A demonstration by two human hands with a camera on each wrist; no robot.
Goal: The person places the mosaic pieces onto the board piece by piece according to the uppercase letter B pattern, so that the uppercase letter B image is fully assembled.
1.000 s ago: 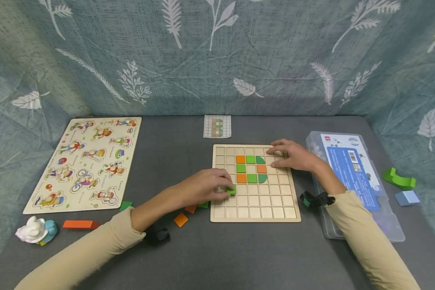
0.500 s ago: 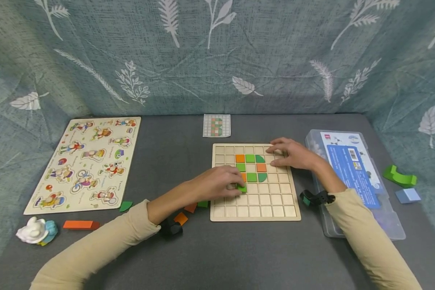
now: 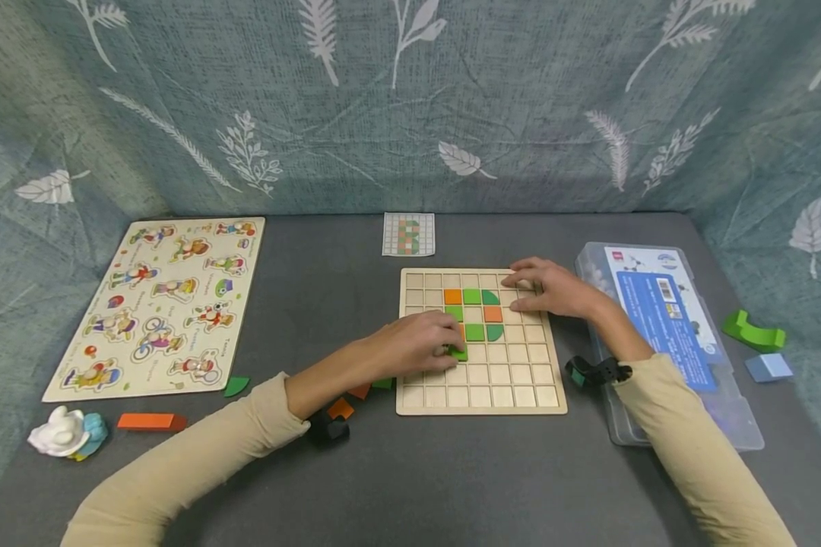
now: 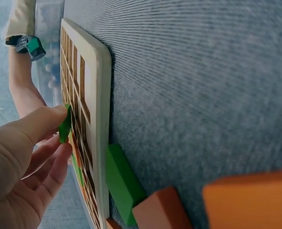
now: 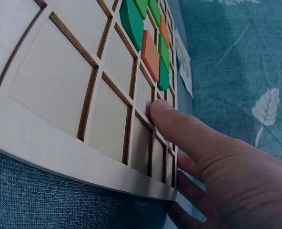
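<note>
A wooden grid board (image 3: 482, 396) lies on the table with orange, light green and dark green tiles set in its upper middle cells. My left hand (image 3: 410, 343) pinches a light green square tile (image 4: 65, 124) between thumb and fingers, over the cell just below the orange tile at the lower left of the pattern. That orange tile is mostly hidden by the fingers. My right hand (image 3: 554, 290) rests on the board's upper right edge, its thumb on the grid and the other fingers at the rim. It holds no tile.
Loose tiles, among them an orange one (image 3: 340, 409), lie left of the board. A pattern card (image 3: 408, 234) is behind it. A picture puzzle board (image 3: 157, 304), red block (image 3: 152, 422) and figurine (image 3: 64, 433) are at left; a plastic case (image 3: 670, 342) and green arch block (image 3: 754, 332) at right.
My left hand has moved right across the board with the green tile, from its left columns to below the pattern, and slowed there. My right hand has stayed in place.
</note>
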